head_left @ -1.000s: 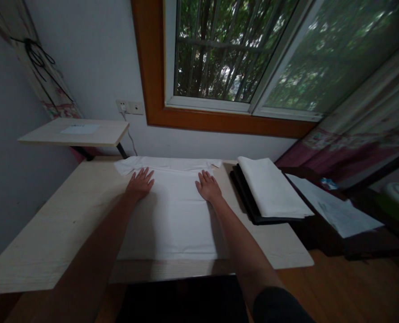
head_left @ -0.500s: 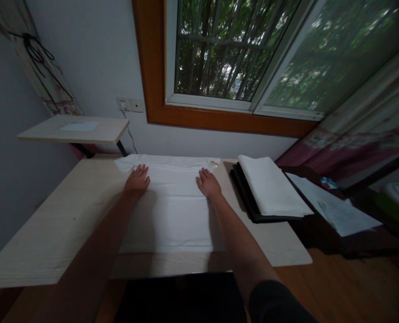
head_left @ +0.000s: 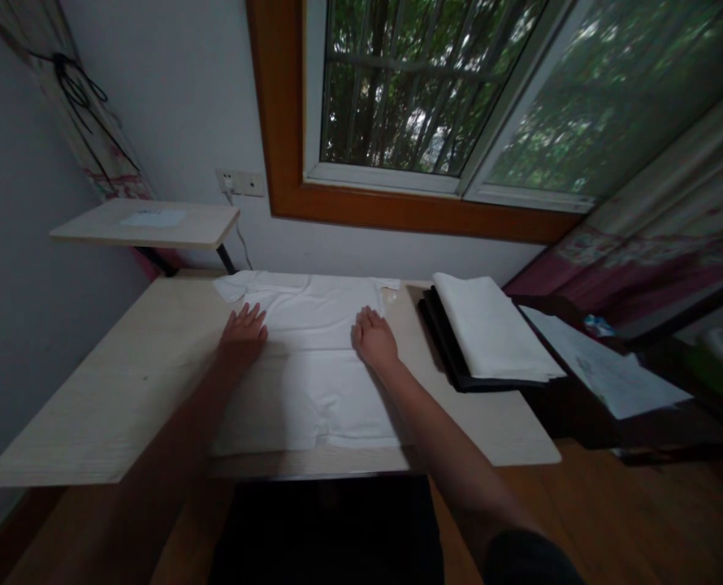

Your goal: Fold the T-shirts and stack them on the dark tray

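Note:
A white T-shirt lies spread on the pale wooden table, its sleeves at the far end by the wall. My left hand rests flat on its left edge, fingers spread and pointing away from me. On the right part of the shirt lies my right hand, palm down with the fingers stretched out. Small wrinkles show in the cloth between and beyond the hands, and a bunched crease sits near the front hem. Neither hand grips anything.
Folded white cloth lies on folded black cloth at the table's right. A small raised shelf with a paper stands at the back left. Beyond the table's right edge, a paper sheet lies on a dark surface. A window is ahead.
Both hands have slid slightly toward me over the shirt. Fresh wrinkles have formed beyond them, and the cloth near the front hem has bunched. The camera view has shifted a little.

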Motion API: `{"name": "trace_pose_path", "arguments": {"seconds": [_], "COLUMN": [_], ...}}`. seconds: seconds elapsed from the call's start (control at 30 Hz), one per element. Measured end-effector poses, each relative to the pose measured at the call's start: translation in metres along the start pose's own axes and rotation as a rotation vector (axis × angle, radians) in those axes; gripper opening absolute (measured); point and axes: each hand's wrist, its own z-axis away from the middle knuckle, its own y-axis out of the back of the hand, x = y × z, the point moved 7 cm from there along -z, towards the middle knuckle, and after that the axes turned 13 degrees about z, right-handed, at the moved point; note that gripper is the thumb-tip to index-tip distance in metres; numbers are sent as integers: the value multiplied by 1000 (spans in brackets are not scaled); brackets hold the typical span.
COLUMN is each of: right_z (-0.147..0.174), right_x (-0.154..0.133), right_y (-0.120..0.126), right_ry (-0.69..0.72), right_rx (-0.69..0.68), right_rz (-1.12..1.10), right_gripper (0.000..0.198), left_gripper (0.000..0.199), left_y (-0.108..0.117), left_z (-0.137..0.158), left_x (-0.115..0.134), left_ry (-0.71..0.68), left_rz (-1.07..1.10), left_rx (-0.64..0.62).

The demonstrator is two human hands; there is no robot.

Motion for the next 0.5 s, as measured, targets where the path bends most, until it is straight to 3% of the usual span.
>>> {"name": "trace_pose_path", "arguments": {"seconds": [0.13,0.23,0.33,0.5], "right_z": [42,68,80,90], "right_x": [-58,-79,-68,-21], "right_y": [7,6,6,11], "right_ry": [81,137,142,90], "right_rx": [18,20,8,-26], "right_rz": [-82,-108,-105,-47], "right_gripper": [54,56,57,55], "left_gripper": [51,53,54,55], "left_y": [-15,-21,-18,0], "left_z": [29,52,69,95], "left_x": [65,96,93,42], "left_ry": [-77,-123,-133,-94], "left_rz": [23,42,35,-10], "left_rx": [-70,-83,-109,-134]}}
